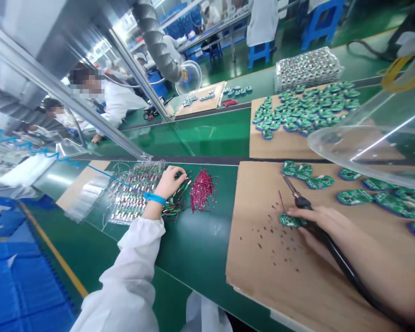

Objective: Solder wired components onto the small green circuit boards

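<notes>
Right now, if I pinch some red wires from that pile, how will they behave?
The red wires look thin and short, so probably light and bendy. They lie crisscrossed in a loose heap, so neighbours may drag along.

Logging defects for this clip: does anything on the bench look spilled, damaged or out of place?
Small dark spots pepper the brown work board, beside the right hand gripping the soldering iron; they look like scorch marks or solder drips. Nothing else stands out.
</notes>
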A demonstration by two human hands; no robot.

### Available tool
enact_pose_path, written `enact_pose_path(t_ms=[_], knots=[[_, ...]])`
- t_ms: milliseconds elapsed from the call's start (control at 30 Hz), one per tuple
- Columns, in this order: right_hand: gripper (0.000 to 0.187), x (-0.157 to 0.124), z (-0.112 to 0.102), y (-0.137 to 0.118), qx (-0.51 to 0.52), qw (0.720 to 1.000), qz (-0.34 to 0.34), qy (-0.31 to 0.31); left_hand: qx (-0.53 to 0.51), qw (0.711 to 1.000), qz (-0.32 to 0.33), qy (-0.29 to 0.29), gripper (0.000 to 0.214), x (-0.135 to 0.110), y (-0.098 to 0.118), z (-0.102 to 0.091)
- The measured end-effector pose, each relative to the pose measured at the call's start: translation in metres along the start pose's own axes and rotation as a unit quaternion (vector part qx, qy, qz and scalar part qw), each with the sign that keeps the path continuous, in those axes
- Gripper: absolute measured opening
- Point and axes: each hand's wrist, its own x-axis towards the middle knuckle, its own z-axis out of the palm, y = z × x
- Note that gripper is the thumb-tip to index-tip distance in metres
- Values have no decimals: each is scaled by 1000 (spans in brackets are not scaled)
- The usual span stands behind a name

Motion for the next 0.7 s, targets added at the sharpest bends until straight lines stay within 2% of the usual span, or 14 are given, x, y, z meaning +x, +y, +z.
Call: enact_pose_path(t_ms=[67,133,267,333,400,433,533,633,700], knots=[[30,1,1,2,-74,996,-26,-42,-6,1000,-3,-2,13,3,-1,5],[31,1,0,2,-109,993,-34,-44,-15,1000,-8,3,22,9,3,6],[33,0,-1,-2,-157,986,-12,-62,-42,997,-33,60,15,19,16,-4],[34,-1,0,-4,-156,985,-12,-68,-58,994,-34,86,12,18,33,-5],[34,0,2,-5,-153,987,-14,-54,-91,993,-19,78,14,12,61,2],[33,0,3,-4,-154,987,-14,-40,-112,992,-5,62,15,8,79,9],[27,2,5,6,-171,985,-12,16,-264,960,55,-72,21,-8,142,38],[23,0,5,26,-169,983,-22,68,-242,926,210,-199,23,-19,197,71],[27,-3,4,40,-151,983,-5,104,-212,895,316,-234,28,-22,219,90]])
